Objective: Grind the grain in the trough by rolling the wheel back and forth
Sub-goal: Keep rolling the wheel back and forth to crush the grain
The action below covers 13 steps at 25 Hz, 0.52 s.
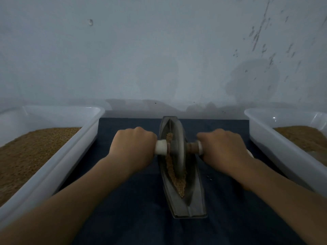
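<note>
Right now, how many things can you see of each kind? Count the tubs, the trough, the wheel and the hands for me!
tubs: 2 (left tub, right tub)
trough: 1
wheel: 1
hands: 2 (left hand, right hand)
total: 6

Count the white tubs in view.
2: left tub beside the left hand, right tub beside the right hand, both partly cut off by the frame. More could sit outside view.

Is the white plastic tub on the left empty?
No, the left white plastic tub holds a wide bed of brown grain.
</note>
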Available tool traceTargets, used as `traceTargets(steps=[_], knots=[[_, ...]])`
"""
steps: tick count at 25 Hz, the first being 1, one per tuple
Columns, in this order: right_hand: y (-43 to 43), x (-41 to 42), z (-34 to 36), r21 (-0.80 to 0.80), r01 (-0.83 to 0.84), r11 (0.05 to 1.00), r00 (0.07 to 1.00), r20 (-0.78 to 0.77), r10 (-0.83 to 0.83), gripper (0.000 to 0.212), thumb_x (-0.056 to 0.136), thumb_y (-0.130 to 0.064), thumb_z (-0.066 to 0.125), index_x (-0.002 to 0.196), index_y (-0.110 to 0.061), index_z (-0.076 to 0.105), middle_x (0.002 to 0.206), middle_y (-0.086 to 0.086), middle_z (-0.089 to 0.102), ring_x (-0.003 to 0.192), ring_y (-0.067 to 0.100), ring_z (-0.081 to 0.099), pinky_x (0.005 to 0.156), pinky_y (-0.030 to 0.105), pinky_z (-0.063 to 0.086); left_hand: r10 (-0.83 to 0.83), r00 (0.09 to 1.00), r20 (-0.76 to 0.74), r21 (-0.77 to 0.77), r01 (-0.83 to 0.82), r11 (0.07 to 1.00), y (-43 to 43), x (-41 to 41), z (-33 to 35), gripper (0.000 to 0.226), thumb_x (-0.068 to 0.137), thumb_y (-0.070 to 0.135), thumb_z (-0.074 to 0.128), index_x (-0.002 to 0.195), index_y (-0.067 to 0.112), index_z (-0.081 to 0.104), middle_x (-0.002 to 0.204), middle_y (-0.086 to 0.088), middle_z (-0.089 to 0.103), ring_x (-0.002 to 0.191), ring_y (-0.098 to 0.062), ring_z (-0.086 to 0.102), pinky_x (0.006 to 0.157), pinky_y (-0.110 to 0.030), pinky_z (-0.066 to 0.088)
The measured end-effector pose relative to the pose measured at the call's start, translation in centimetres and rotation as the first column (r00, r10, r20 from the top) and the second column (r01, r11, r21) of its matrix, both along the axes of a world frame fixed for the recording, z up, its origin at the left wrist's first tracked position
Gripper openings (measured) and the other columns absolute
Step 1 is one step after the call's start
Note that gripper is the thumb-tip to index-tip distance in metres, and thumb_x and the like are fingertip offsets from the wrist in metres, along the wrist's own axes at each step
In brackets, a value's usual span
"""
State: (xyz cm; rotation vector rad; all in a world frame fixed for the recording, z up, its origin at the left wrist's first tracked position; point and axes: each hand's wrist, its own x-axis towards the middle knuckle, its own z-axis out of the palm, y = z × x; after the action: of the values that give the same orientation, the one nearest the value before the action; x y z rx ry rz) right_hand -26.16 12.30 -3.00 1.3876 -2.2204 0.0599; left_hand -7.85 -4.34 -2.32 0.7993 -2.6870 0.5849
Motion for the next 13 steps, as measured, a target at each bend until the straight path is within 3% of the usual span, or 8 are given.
traceTargets(steps=[2,4,6,8,11,13], knots=[[2.9,1.6,-0.3,-0.019,-0.053,0.998,0.997,-0.06,0.051,0.046,0.062,-0.031,0.077,0.065,-0.037,0.031,0.056,-0.011,0.039,0.047,0.011,0.035,0.046,0.021,0.012,-0.059,0.998,-0.011,-0.08,0.058,0.995,1.6,2.1,-0.1,0.03,0.079,0.047,0.065,0.074,0.034,0.038,0.06,0.01,0.029,0.047,-0.009,0.022,0.045,-0.026,0.014],[3.7,1.8,0.3,-0.009,-0.049,0.999,0.996,-0.07,0.048,0.047,0.052,-0.031,0.081,0.065,-0.037,0.036,0.054,-0.011,0.04,0.043,0.01,0.033,0.046,0.018,0.007,-0.094,0.995,-0.02,-0.121,0.091,0.988,1.6,2.5,0.0,0.034,0.075,0.049,0.067,0.072,0.035,0.036,0.058,0.01,0.025,0.046,-0.009,0.02,0.045,-0.025,0.01],[2.4,1.2,0.0,0.04,0.0,0.999,0.999,-0.035,0.001,0.042,0.065,-0.033,0.076,0.069,-0.036,0.035,0.057,-0.011,0.04,0.048,0.013,0.038,0.045,0.022,0.011,-0.057,0.998,-0.002,-0.072,0.057,0.996,0.7,1.3,-0.2,0.03,0.08,0.046,0.065,0.075,0.034,0.038,0.061,0.01,0.028,0.05,-0.012,0.029,0.047,-0.027,0.019],[-0.5,-0.5,-0.1,0.014,0.035,0.999,0.999,0.035,-0.036,0.029,0.08,-0.034,0.066,0.074,-0.033,0.038,0.066,-0.009,0.043,0.061,0.02,0.05,0.048,0.026,0.024,-0.022,1.0,-0.022,-0.038,0.021,0.999,-1.1,-1.3,-0.2,0.022,0.084,0.04,0.062,0.078,0.032,0.043,0.064,0.009,0.032,0.056,-0.015,0.037,0.051,-0.031,0.029],[-5.0,-2.7,1.1,0.037,0.072,0.997,0.994,0.082,-0.075,0.02,0.086,-0.03,0.063,0.077,-0.031,0.045,0.08,-0.002,0.057,0.079,0.026,0.062,0.059,0.03,0.037,0.022,0.998,-0.061,0.009,-0.022,1.0,-3.7,-4.3,0.4,0.006,0.088,0.031,0.058,0.087,0.025,0.06,0.07,0.004,0.044,0.062,-0.02,0.046,0.056,-0.033,0.037],[-5.7,-2.9,1.8,0.046,0.049,0.998,0.996,0.07,-0.052,0.022,0.085,-0.029,0.064,0.076,-0.031,0.045,0.08,-0.003,0.059,0.077,0.024,0.061,0.057,0.029,0.036,0.032,0.998,-0.061,0.065,-0.028,0.997,-4.0,-4.3,0.5,0.008,0.088,0.031,0.059,0.091,0.025,0.064,0.075,0.003,0.05,0.065,-0.02,0.048,0.058,-0.033,0.039]])
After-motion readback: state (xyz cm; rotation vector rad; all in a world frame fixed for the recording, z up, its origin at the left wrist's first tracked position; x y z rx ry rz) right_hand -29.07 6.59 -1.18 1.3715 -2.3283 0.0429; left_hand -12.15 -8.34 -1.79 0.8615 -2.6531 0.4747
